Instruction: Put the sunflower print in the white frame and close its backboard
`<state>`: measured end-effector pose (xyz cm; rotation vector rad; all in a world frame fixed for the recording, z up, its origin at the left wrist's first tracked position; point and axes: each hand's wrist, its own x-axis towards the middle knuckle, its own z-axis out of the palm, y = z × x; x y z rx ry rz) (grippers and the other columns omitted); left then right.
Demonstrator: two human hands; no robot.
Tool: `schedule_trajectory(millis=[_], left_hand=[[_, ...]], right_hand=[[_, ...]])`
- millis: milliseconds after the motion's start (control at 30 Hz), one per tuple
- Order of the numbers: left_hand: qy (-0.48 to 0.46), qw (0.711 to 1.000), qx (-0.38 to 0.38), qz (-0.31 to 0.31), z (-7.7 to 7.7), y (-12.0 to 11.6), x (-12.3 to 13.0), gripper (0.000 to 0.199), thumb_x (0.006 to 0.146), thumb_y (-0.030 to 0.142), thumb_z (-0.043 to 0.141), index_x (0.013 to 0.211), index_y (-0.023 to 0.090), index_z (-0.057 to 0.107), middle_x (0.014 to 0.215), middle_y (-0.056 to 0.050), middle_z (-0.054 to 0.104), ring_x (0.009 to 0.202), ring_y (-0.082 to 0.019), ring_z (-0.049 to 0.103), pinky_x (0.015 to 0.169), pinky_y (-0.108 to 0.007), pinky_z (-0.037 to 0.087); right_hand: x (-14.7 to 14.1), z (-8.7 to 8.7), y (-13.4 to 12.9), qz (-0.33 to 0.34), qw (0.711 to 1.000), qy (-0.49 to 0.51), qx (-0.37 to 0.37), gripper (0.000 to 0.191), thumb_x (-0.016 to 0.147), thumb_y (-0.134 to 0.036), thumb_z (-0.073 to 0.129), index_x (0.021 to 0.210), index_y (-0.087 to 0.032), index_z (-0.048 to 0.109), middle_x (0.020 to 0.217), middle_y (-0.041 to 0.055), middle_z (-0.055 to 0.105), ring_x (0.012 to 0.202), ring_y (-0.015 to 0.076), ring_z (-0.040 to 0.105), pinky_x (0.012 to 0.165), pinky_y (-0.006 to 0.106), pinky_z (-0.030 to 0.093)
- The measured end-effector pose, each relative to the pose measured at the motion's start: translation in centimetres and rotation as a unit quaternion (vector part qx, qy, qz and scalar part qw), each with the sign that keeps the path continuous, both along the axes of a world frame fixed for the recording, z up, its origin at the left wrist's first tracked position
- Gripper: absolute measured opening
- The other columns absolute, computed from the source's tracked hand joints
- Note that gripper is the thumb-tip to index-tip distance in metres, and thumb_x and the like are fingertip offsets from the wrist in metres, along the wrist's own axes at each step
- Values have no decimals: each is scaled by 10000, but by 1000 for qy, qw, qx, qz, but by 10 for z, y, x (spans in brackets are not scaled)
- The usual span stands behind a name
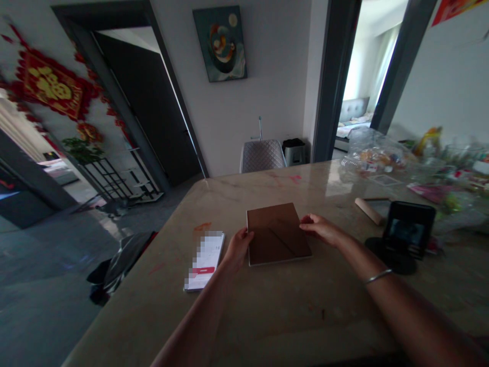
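A brown-covered notebook (273, 224) with pale page edges lies closed and slightly turned in front of me. A thin dark diagonal line crosses its cover; I cannot tell whether it is a pen or a mark. My left hand (239, 246) grips the notebook's left edge, its thumb on the cover. At the upper right edge, my right hand (319, 228) pinches the side between thumb and fingers. A silver bangle (379, 277) circles my right wrist. Left of my left hand lies a phone (210, 260) with a lit white screen, partly pixelated.
The notebook rests on a marble-like table (275, 316). At right stand a dark screen on a round base (408, 232), a cardboard tube (370, 211) and clear plastic bags (376, 150) among clutter. A grey quilted chair (263, 155) stands beyond the far edge.
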<state>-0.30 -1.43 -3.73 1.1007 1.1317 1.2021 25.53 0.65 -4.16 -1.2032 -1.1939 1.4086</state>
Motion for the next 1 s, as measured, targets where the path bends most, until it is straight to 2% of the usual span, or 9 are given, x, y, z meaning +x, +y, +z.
schedule_trajectory(millis=[167,300,500,667,767,933,1000], left_hand=[[-11,1000,-24,9,-1,-2,0,224,632,252,655,817,131,623,800,-84,661,804,-193,599,714,-285,444],[-23,999,-38,-11,2,-4,2,230,617,240,662,810,123,617,799,-87,660,799,-197,599,716,-296,444],[-29,999,-41,-13,7,-5,3,183,631,190,632,802,132,607,815,-83,656,795,-184,598,734,-305,439],[-38,998,-41,-21,10,-7,4,187,638,173,619,820,133,598,833,-82,655,777,-178,601,722,-303,442],[-41,998,-44,-22,11,-7,5,205,634,168,625,833,135,593,840,-80,654,772,-173,600,710,-292,445],[-42,998,-48,-26,10,-8,7,235,629,152,630,859,132,586,839,-75,652,760,-162,598,695,-276,447],[-38,998,-51,-25,11,-8,7,238,634,152,627,867,130,584,835,-75,651,752,-158,597,692,-273,447]], right_hand=[[-2,7,-5,9,999,20,-42,259,606,-263,662,834,-211,550,883,42,620,774,163,574,655,278,452],[-1,2,-2,39,999,6,-31,236,650,-387,617,781,-195,577,803,38,644,714,163,580,608,282,444],[-1,-7,4,16,999,-35,-1,213,638,-383,614,699,-183,577,707,22,636,652,153,567,614,283,422],[-2,3,-1,24,999,-8,-23,163,636,-345,613,669,-192,567,694,14,627,651,150,559,588,270,418],[-3,10,-5,37,999,6,-39,200,670,-395,571,695,-196,572,746,28,634,667,152,559,565,264,412],[-3,10,-4,-32,999,-42,-12,285,682,-481,538,729,-201,563,773,25,625,700,150,551,562,250,399],[-2,7,-3,-34,998,-54,1,290,671,-477,547,727,-194,562,762,21,620,705,154,553,569,253,399]])
